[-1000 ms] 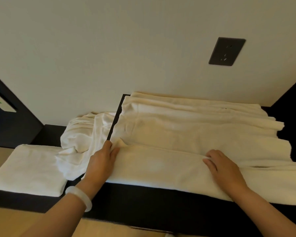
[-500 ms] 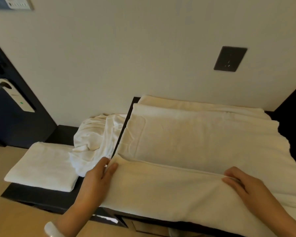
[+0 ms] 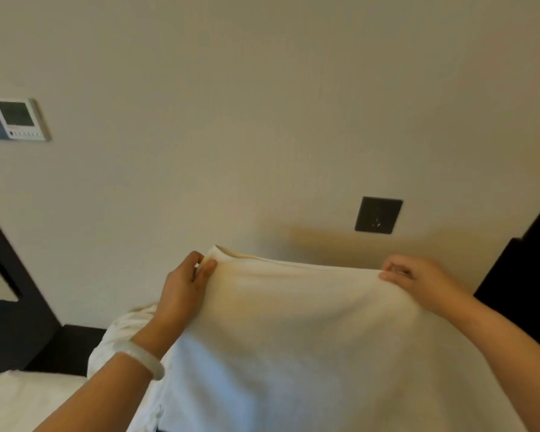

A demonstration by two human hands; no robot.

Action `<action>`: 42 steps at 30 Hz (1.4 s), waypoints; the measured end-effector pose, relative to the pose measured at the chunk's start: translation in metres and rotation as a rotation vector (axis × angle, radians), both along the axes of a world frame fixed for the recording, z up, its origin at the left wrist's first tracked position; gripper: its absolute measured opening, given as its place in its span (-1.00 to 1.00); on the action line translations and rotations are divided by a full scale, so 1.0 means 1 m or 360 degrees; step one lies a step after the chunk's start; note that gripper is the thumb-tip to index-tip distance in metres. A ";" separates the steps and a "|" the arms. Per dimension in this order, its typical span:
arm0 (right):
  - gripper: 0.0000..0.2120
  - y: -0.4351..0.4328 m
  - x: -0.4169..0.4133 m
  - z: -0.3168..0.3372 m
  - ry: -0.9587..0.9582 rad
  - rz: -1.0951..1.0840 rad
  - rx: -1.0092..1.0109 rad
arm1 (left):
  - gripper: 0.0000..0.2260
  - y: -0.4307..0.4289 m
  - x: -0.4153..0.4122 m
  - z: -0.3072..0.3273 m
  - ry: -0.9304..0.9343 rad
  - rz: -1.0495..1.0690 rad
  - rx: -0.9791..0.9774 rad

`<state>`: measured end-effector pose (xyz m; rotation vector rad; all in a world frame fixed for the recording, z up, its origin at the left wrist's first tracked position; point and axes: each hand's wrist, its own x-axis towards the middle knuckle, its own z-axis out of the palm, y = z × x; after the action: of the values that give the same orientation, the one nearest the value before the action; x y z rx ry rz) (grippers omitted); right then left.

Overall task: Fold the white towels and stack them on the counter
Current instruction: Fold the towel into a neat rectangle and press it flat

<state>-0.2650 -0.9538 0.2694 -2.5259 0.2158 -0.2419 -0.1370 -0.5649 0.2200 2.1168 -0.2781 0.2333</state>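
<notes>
Head view: the towel (image 3: 293,338) is pinched along its top edge, centre frame, by the left hand (image 3: 184,285) and right hand (image 3: 418,282). A crumpled towel (image 3: 116,341) and a folded towel (image 3: 28,397) are seen lower left, against the counter (image 3: 75,347). A socket (image 3: 378,215) and a thermostat (image 3: 19,118) are mounted on the wall (image 3: 262,120).

No text, number or brand can be read. The wall control panel (image 3: 14,118) has a greenish screen and a row of small buttons, all too blurred to read. The dark wall plate (image 3: 378,215) shows only pale specks.
</notes>
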 end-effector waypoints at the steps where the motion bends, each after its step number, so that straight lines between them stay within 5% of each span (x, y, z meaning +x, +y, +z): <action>1: -0.82 -0.005 0.018 -0.013 0.0024 -0.0017 -0.0006 | -0.71 -0.007 0.016 -0.013 0.0045 0.0012 0.0027; 9: -0.77 -0.029 0.099 -0.135 0.0251 -0.0178 -0.0061 | -0.71 -0.045 0.080 -0.101 0.0397 0.0073 0.0042; 13: -0.77 -0.033 0.113 -0.174 0.0391 -0.0108 -0.0238 | -0.72 -0.056 0.094 -0.127 0.0415 0.0104 0.0338; 19: -0.73 -0.021 0.082 -0.207 -0.0217 -0.0176 -0.0651 | -0.76 -0.050 0.058 -0.142 0.0335 0.0203 0.0449; 24: -0.54 0.004 0.031 -0.207 -0.0125 -0.0110 -0.0586 | -0.80 -0.017 -0.007 -0.143 0.0306 0.0202 0.0401; 29: -0.55 0.029 -0.026 -0.170 -0.0068 -0.0010 -0.0365 | -0.83 0.015 -0.069 -0.124 0.0392 0.0195 0.0232; 32: -0.76 0.030 -0.051 -0.108 -0.0050 -0.0029 -0.0214 | -0.77 0.022 -0.090 -0.081 0.0278 0.0225 0.0097; 42: -0.76 0.001 -0.040 0.065 -0.0437 -0.0095 -0.0048 | -0.79 -0.001 -0.063 0.083 -0.0182 0.0221 -0.0140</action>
<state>-0.3049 -0.9524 0.3343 -2.4839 0.1790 -0.6143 -0.1996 -0.5660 0.3031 2.0410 -0.1843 0.4414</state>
